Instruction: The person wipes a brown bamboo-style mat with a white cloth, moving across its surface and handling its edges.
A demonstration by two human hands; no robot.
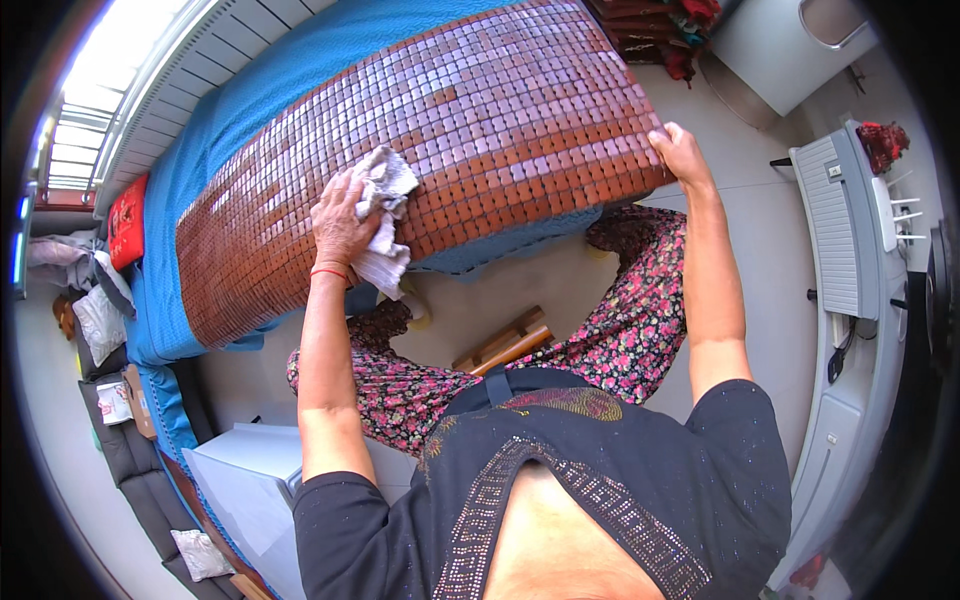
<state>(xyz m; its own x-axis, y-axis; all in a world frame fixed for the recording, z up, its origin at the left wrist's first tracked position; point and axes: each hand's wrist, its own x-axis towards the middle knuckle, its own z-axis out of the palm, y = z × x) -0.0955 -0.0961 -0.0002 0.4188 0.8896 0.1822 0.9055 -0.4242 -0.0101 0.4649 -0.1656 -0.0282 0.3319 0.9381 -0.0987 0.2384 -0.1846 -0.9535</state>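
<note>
A long mat of reddish-brown tiles (480, 130) lies over a blue cover (165, 270) on a long, low piece of furniture in front of me. My left hand (343, 222) presses a crumpled grey-white cloth (388, 185) against the mat near its front edge; part of the cloth hangs over that edge. At the mat's right end my right hand (680, 155) grips the near corner, thumb on top, with the other fingers partly hidden. Several tiles shine pale with reflected light.
Below the mat's front edge a small wooden stool (505, 340) stands on the floor between my legs. At right is a grey-white cabinet (835, 230) with a white router (885, 215). A red cushion (127, 222) rests at the far left, and a pale box-like unit (245, 480) stands lower left.
</note>
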